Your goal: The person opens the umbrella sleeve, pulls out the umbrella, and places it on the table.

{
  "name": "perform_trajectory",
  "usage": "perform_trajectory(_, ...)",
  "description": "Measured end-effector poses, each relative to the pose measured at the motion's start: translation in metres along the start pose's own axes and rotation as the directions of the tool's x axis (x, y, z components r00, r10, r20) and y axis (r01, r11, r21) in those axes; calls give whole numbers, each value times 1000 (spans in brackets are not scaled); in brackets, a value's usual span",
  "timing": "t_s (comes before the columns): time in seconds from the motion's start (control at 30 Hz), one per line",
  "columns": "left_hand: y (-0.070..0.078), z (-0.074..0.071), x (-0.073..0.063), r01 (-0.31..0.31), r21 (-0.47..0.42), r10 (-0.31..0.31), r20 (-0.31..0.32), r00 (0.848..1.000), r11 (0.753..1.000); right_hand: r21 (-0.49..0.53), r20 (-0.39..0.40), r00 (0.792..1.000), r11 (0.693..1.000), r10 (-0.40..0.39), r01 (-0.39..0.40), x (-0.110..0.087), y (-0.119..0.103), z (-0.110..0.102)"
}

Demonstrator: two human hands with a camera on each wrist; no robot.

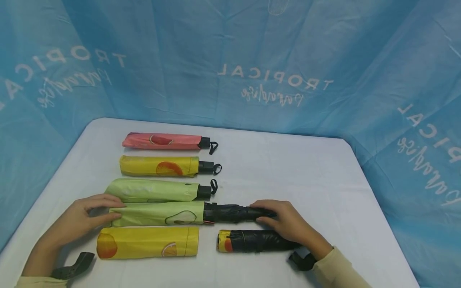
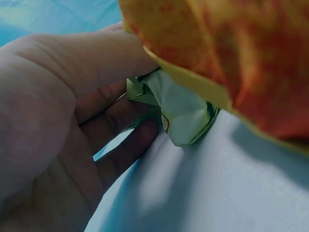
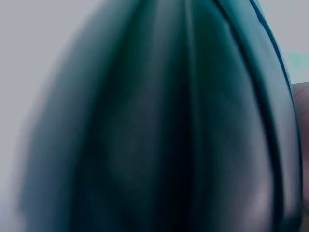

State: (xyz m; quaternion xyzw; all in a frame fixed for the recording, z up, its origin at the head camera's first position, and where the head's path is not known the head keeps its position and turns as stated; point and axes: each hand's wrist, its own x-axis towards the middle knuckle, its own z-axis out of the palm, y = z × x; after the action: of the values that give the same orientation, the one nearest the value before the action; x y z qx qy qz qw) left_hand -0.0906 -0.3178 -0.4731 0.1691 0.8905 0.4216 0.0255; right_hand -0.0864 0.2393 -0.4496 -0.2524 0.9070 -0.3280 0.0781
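Note:
A light green avocado-print umbrella sleeve [image 1: 151, 214] lies across the table in the head view, with a folded black umbrella [image 1: 228, 213] partly inside its right end. My left hand [image 1: 81, 218] pinches the sleeve's left end between thumb and fingers. In the left wrist view, that crumpled green end [image 2: 183, 116] sits at the fingertips, partly behind a yellow-orange sleeve [image 2: 227, 53]. At the black umbrella's far right end, my right hand [image 1: 288, 220] grips it with thumb and fingers. Blurred dark pleated fabric [image 3: 145, 121] fills most of the right wrist view.
Nearest the front lie an empty-looking yellow sleeve [image 1: 144, 242] and a folded black umbrella with yellow edge [image 1: 263, 241]. Behind the hands, red [image 1: 165, 141], yellow [image 1: 158, 165] and green [image 1: 155, 190] sleeved umbrellas lie parallel, their black handles to the right. A blue curtain [image 1: 201, 52] surrounds the white table.

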Motion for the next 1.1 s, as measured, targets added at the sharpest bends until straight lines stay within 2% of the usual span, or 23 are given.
perform_trajectory(0.23,-1,0,1,20,14,-20,-6,1000,1000,27,8,1000,1000,-2,2,-9,9,-8)
perform_trajectory(0.57,1,0,1,37,-4,-37,6,999,999,7,-5,1000,1000,0,0,-25,23,-22)
perform_trajectory(0.83,2,0,0,49,7,-49,5,999,999,24,-13,998,998,54,-53,-39,37,-34)
perform_trajectory(1.1,1,1,1,58,10,-58,7,998,998,0,-20,996,996,86,-86,-52,48,-45)
